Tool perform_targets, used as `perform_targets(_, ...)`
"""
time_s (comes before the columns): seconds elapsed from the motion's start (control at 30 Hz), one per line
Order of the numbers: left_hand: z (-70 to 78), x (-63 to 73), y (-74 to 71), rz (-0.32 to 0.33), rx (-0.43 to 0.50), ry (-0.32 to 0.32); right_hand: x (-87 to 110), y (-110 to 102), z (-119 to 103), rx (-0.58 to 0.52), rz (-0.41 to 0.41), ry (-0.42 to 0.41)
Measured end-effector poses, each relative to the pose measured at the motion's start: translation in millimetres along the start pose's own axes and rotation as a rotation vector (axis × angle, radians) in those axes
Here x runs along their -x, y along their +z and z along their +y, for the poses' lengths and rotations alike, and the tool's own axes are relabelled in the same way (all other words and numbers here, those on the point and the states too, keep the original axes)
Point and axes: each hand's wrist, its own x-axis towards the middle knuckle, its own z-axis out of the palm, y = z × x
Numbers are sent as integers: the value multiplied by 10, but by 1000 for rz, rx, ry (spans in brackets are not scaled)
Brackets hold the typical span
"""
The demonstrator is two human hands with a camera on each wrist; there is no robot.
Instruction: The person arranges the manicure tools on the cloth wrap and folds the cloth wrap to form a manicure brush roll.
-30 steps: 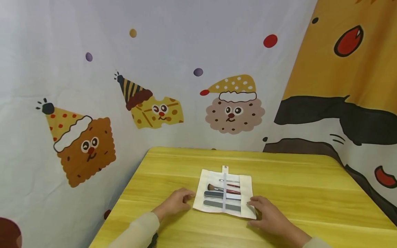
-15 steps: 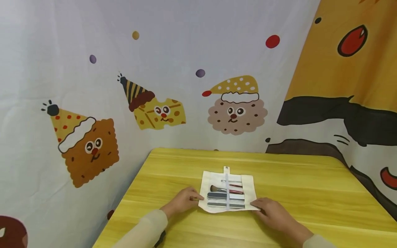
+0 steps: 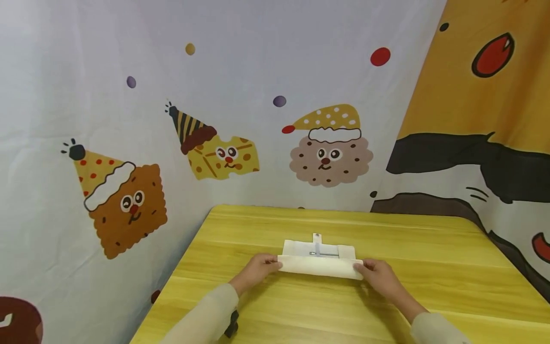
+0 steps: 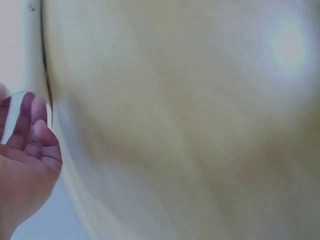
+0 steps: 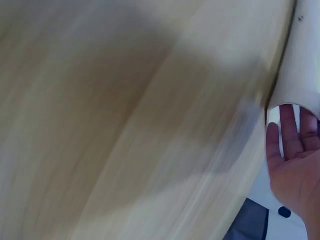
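A cream tool roll [image 3: 320, 266] lies across the table with its near part folded up over its middle. Only a thin metal-tipped tool [image 3: 324, 253] and part of a pale strap still show inside; the brush and files are covered. The far edge carries a small snap tab [image 3: 317, 237]. My left hand [image 3: 258, 271] pinches the left end of the fold between thumb and fingers. At the other end my right hand [image 3: 379, 277] grips the fold, thumb on the near face. In the right wrist view the roll's curved end [image 5: 300, 75] sits over my fingers.
The yellow wood-grain table [image 3: 266, 310] runs back to a white cartoon-printed cloth [image 3: 240, 57]. A small black object [image 3: 232, 325] shows by my left sleeve.
The near edge of the tool roll has been lifted and folded away from me, covering the brush and files. Both hands have moved from beside its corners to holding the fold's ends.
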Motion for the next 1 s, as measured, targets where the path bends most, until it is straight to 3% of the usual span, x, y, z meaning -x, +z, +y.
perform_targets(0.2,38,-134,87,63,-4,-91,-112,53,-20,25,56,104)
perform_targets(0.33,39,-210,175,113,-89,-137,-153,110,3,95,102,119)
perform_targets(0.47,36,-250,239,166,-173,-151,-161,157,-9,153,131,151)
perform_targets(0.63,46,-264,277,229,-195,-155,-136,193,-89,180,144,180)
perform_targets(0.7,36,-261,286,249,-217,-125,-129,203,-108,180,145,183)
perform_targets(0.8,24,-250,281,256,-312,-2,-140,214,-103,182,149,190)
perform_targets(0.9,27,-236,260,240,-545,194,-160,219,-82,183,151,197)
perform_targets(1.0,47,-224,243,152,-780,350,-163,217,-72,180,151,204)
